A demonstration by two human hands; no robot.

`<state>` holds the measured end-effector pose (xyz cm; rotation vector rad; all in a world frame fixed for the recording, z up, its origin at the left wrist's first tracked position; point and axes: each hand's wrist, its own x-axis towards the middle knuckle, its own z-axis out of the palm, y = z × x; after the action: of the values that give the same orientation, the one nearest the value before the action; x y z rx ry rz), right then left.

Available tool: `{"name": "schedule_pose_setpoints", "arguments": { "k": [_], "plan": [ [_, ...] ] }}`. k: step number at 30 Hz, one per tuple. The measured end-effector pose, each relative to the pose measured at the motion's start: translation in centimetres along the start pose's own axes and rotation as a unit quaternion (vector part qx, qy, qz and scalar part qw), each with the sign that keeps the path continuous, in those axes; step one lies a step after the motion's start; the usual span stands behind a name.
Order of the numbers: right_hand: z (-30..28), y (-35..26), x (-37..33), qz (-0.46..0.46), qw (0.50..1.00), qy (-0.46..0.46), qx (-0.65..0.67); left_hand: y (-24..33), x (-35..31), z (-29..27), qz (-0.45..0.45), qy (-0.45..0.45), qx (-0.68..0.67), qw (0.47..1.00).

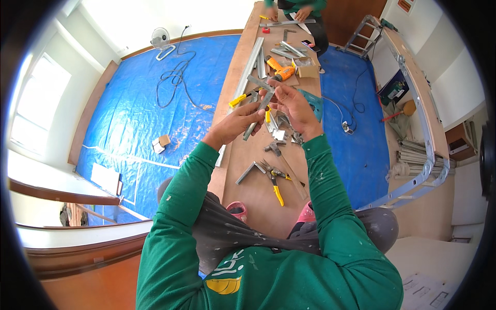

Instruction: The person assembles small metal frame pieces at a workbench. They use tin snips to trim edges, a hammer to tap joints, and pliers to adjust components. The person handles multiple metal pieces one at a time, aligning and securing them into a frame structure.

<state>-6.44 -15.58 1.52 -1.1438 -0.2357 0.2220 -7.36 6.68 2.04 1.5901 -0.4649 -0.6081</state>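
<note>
A thin grey metal strip with a second short piece at an angle to its top [265, 101] is held up over the board between both hands. My left hand [238, 123] is closed around its lower part. At the upper end, the fingers of my right hand [295, 106] pinch it, partly hidden. Below lie a hammer [274, 148], yellow-handled tin snips [277, 190] and an L-shaped metal angle [251, 171]. Beyond my hands rest an orange drill [282, 71], a yellow-handled tool [237, 101] and an open cardboard box [307, 68].
I sit on a long wooden board [243, 181] above floors covered with blue sheeting [129, 98]. At its far end a co-worker's hands [304, 14] handle a metal strip. A fan [160, 37] stands far left; a ladder [428, 170] frames the right side. Cables [175, 77] trail on the sheeting.
</note>
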Motion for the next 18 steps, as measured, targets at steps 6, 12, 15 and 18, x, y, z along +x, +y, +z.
{"name": "schedule_pose_setpoints", "arguments": {
  "k": [6,12,15,18],
  "plan": [
    [-1.4,0.2,0.5,0.017,1.000,0.013,-0.012,0.1,0.1,0.3,0.028,0.006,-0.028,0.999],
    [0.4,0.2,0.8,-0.020,0.995,0.003,-0.096,-0.2,-0.1,0.1,0.042,-0.006,-0.012,0.999],
    [0.5,1.0,1.4,-0.046,0.998,0.019,-0.042,-0.6,-0.1,0.0,0.025,-0.001,-0.029,0.999],
    [1.4,2.2,1.8,-0.039,0.997,0.050,-0.033,-1.0,-0.3,-0.4,-0.001,0.041,0.015,0.999]
  ]
}}
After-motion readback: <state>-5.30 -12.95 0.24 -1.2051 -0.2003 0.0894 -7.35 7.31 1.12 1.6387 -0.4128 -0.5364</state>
